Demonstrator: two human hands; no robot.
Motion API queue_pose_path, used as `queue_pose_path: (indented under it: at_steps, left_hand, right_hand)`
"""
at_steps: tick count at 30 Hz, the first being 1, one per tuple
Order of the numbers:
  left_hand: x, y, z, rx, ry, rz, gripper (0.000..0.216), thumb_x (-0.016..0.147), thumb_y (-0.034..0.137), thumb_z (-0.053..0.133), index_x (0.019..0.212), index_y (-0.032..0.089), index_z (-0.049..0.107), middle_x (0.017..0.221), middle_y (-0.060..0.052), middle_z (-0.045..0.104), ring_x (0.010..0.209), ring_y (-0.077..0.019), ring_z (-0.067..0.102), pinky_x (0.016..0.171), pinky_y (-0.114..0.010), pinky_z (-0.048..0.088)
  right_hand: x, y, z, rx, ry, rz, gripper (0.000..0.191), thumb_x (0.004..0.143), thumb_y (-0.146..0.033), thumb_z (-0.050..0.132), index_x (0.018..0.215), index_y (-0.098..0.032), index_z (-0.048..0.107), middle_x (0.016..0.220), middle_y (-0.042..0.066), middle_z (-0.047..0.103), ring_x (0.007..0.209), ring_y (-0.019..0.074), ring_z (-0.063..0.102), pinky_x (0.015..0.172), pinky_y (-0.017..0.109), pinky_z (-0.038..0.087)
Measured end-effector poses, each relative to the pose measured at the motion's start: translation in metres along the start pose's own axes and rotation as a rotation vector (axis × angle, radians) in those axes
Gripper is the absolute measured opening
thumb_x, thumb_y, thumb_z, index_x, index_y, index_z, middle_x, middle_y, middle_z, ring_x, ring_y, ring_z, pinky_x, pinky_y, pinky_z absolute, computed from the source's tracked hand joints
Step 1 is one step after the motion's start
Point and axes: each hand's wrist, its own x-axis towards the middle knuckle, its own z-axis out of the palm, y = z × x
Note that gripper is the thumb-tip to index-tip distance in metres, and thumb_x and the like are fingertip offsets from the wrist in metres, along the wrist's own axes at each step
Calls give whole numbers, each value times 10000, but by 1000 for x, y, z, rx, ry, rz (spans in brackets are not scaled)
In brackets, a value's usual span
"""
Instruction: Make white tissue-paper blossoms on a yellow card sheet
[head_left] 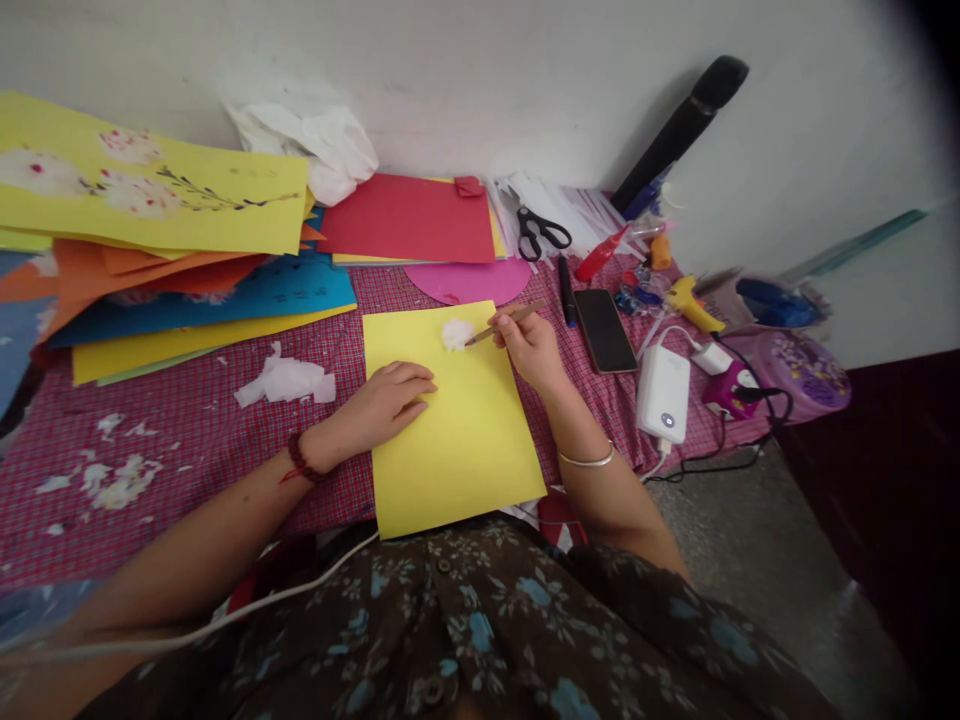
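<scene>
Yellow sheet (457, 440): flat on red checked cloth (187, 440), long side running away from the person, near edge reaching the lap.

White tuft (456, 333): resting on the yellow sheet, close to its far edge, about midway across.

Right hand (532, 350): over the far right corner of the yellow sheet, fingers closed in a pen grip on thin brown stick (504, 323). Stick slanted, lower tip touching or just beside the white tuft; exact contact not discernible. Silver bangle (589, 460) on that wrist.

Left hand (386, 400): palm down across the left edge of the yellow sheet, fingers stretched out loosely and together, pressing flat, gripping nothing. Dark bead bracelet (300, 460) on that wrist.

Surroundings, all taken from the yellow sheet:
- pink disc (469, 281) just beyond the far edge, partly under red sheet (409, 217);
- scissors (541, 232) farther beyond, to the right;
- black marker (564, 290) and dark phone (604, 330) just off the right side;
- white power bank (663, 393) farther right, cable attached;
- torn white scraps (285, 380) on the cloth to the left;
- stacked coloured sheets (195, 290) beyond the left side.
</scene>
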Motion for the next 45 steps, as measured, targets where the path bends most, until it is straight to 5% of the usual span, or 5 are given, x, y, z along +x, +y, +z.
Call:
queue_pose_path:
  at_steps: [5,21,29,39,45]
  left_hand:
    - [0,0,0,15,2,16,267,971,236,486,1120,112,669,1230,-148,633,1182,-265,554,1040,-459,458]
    - [0,0,0,32,6,18,248,970,235,491,1113,131,666,1223,-131,634,1175,-260,556,1023,-458,471]
    - [-1,0,0,14,7,18,265,970,229,490,1120,106,670,1223,-152,635,1177,-266,552,1036,-464,458]
    - [0,1,-1,13,1,2,262,965,232,489,1125,128,669,1232,-140,633,1181,-262,554,1041,-463,455]
    - [0,1,-1,-15,3,-6,259,961,237,492,1119,135,671,1228,-139,635,1183,-267,550,1036,-477,459]
  right_hand:
    - [-1,-5,-3,9,47,9,436,903,-591,550,829,-169,632,611,-17,564,538,107,524,531,257,397]
    - [3,0,-7,55,-114,66,311,881,-480,630,896,-172,669,675,6,623,591,119,562,564,262,449]
    - [5,-10,-14,145,40,93,273,893,-449,618,835,-184,656,643,-3,605,576,117,569,574,266,478]
    - [-3,-9,8,118,-170,62,455,862,-631,584,876,-181,647,672,6,609,593,126,576,578,268,465]
    - [-4,-2,6,-29,-164,-9,358,930,-499,539,889,-163,656,717,23,627,608,125,565,590,274,432]
